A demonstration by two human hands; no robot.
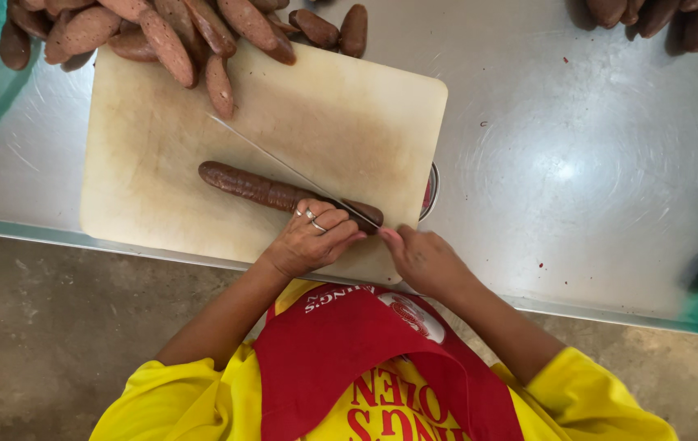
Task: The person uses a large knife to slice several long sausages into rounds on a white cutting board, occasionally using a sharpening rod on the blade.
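Head view: your left hand (pixel 312 241) pins the sausage (pixel 259 188), lying lengthwise along the cutting board (pixel 145 163)'s near edge; your right hand (pixel 424 260) grips the knife (pixel 284 166); piled sausages (pixel 161 28) crowd the far corner.

A stainless steel table (pixel 594 163) carries everything, its near edge running just under the person's wrists. A pale, stained cutting board (pixel 161 188) lies directly on it, reaching from under both hands away to the left hand's side. Beyond the hands, a heap of brown sausages (pixel 161 24) spills from the tabletop onto the board's far edge. A second pile of sausages (pixel 659 16) sits well beyond the right hand, at the far corner.
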